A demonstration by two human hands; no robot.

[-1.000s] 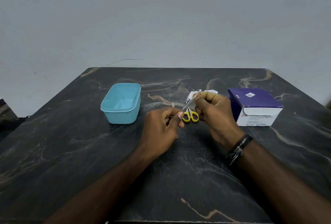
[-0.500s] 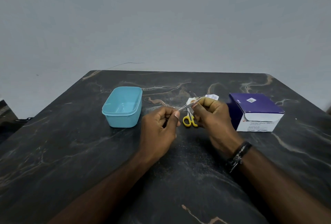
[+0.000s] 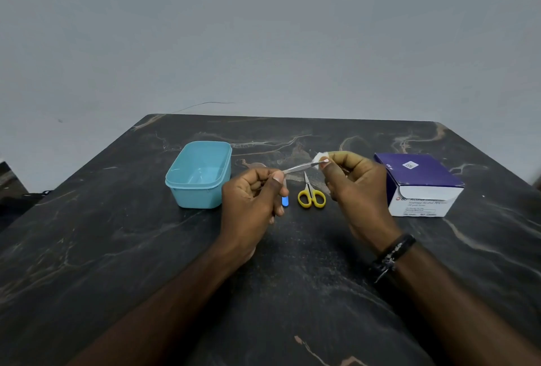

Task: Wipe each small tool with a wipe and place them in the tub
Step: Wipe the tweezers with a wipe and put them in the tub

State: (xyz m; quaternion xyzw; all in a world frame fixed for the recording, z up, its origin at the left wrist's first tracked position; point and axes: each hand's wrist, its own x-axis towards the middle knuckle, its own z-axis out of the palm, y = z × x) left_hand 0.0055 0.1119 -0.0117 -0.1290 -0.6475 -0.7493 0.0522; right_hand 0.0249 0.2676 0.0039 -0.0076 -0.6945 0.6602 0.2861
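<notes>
- A slim silver metal pair of tweezers [image 3: 301, 167] is held above the dark marbled desk [image 3: 117, 248], near the middle of the frame, between the two hands.
- The left hand [image 3: 251, 204] has its grip clamped on the handle end of the tweezers, thumb and fingers curled round it.
- The right hand [image 3: 355, 190] has its grip pinched on a small white folded wipe [image 3: 320, 157], which is pressed round the tweezer tip.
- A light blue rectangular plastic tub [image 3: 199, 173] stands left of centre, open, with nothing seen inside.
- A small pair of yellow-handled scissors [image 3: 311, 194] lies on the desk between the hands; a small blue-tipped tool [image 3: 284, 201] shows just beside the left hand, mostly hidden.
- A purple and white cardboard box of alcohol swabs [image 3: 418, 184] stands at the right.
- The tweezers are judged light, stiff and slippery when wet; the broad handle end is the safer place to be held, since the fine tips could be bent or could prick.
- The wipe is soft and limp, so a firm pinch is needed.
</notes>
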